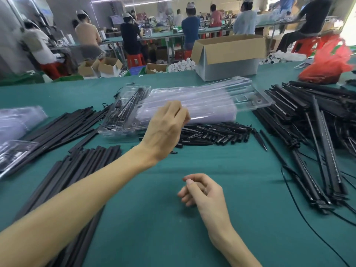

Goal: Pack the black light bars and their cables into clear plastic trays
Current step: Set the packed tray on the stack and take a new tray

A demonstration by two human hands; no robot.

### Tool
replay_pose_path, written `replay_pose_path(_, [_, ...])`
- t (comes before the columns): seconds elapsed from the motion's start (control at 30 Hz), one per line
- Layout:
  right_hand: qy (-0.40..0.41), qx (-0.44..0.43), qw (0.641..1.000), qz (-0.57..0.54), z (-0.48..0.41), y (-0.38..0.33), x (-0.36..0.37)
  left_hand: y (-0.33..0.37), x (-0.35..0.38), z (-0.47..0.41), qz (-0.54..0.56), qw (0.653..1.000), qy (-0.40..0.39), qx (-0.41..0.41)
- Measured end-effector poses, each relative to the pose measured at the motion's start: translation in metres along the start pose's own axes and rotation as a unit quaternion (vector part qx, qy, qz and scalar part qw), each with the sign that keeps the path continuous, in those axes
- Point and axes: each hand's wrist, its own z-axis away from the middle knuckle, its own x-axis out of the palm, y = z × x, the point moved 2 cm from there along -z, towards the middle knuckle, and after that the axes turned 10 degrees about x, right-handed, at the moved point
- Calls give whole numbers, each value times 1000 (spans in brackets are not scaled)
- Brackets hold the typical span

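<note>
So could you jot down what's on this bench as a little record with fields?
surface: green table
left hand: fingers curled at the stack of clear trays; grip unclear
right hand: loosely curled, holding nothing
filled tray: left of the stack
light bars: heaped on the right
black strips: laid on the left
small black parts: piled before the stack
cardboard box: far edge

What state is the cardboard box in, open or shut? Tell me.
Open: the box has its top flaps folded up and outward. Its contents cannot be seen.
</note>
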Motion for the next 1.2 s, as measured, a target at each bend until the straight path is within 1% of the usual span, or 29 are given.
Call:
replay_pose_path(0.1, [2,-13,1000,22,1,0,2,24,-17,37,22,999,-32,11])
replay_pose_path(0.17, [-6,-43,995,91,6,0,6,37,-25,59,40,997,-68,6])
replay_pose_path(0.23, [-33,-84,980,179,14,2,12,46,-31,76,66,993,-102,-1])
replay_pose_path(0.33, [-60,-132,963,226,35,5,18,62,-42,96,87,989,-119,-20])
replay_pose_path(0.43, [-36,-199,956,213,54,0,14,82,-52,113,112,982,-150,8])
replay_pose_path(0.5, [-5,-226,962,156,64,-10,9,94,-58,123,132,977,-165,30])
replay_pose_path(0.57, [10,-200,977,76,67,-18,2,108,-62,131,135,974,-175,43])
replay_pose_path(0.6, [19,-186,980,66,66,-22,-1,115,-63,135,135,974,-176,48])
replay_pose_path(0.67, [37,-177,976,125,60,-28,-8,130,-68,140,150,974,-164,52])
replay_pose_path(0.73, [43,-176,956,229,49,-29,-13,143,-72,142,169,971,-163,51])
replay_pose_path(0.77, [48,-181,938,292,42,-27,-15,149,-73,142,176,968,-172,54])
replay_pose_path(0.83, [54,-192,886,419,30,-20,-23,158,-76,143,195,958,-203,56])
replay_pose_path(0.9, [47,-186,832,521,20,-11,-33,162,-80,143,237,945,-226,26])
replay_pose_path(0.97, [38,-182,783,594,15,-3,-40,155,-85,143,280,939,-197,-39])
replay_pose_path(1.0, [36,-183,771,609,14,0,-42,148,-87,143,287,940,-169,-78])
replay_pose_path(1.07, [42,-184,764,617,11,2,-43,126,-87,143,268,943,-107,-164])
replay_pose_path(1.13, [49,-183,759,623,10,3,-41,95,-83,146,205,946,-77,-241])
replay_pose_path(1.17, [51,-182,756,626,10,3,-40,78,-80,149,161,944,-92,-273])
replay_pose_path(1.2, [53,-181,754,629,10,3,-40,61,-77,153,108,937,-132,-306])
